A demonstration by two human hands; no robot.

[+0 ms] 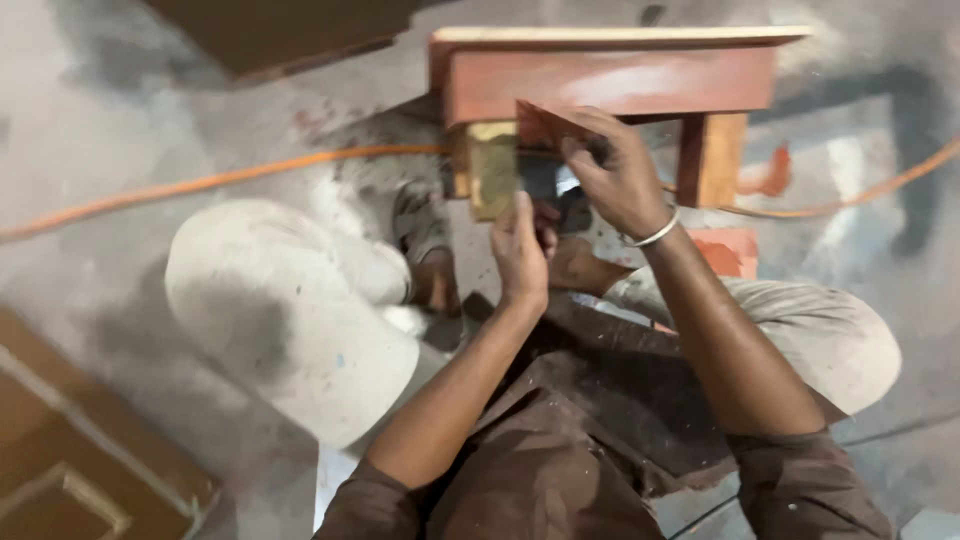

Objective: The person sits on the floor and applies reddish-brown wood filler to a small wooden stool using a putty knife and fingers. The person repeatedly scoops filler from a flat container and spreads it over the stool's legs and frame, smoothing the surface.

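Note:
My right hand [615,175], with a metal bangle on the wrist, pinches the top of a folded reddish-brown sheet [540,122] that looks like sandpaper. Just below it, my left hand [520,250] grips the dark lower part of the same sheet [548,180]. Both hands are held in front of a small red-painted wooden stool [610,80] with bare wooden legs [712,160]. The blur hides how the sheet is folded. I am squatting, with my knees [290,310] on either side of my arms.
An orange cable [200,185] runs across the dusty grey floor and passes behind the stool. A brown panelled wooden board [70,460] lies at the bottom left. A dark board [280,35] lies at the top. My feet [425,235] rest beside the stool.

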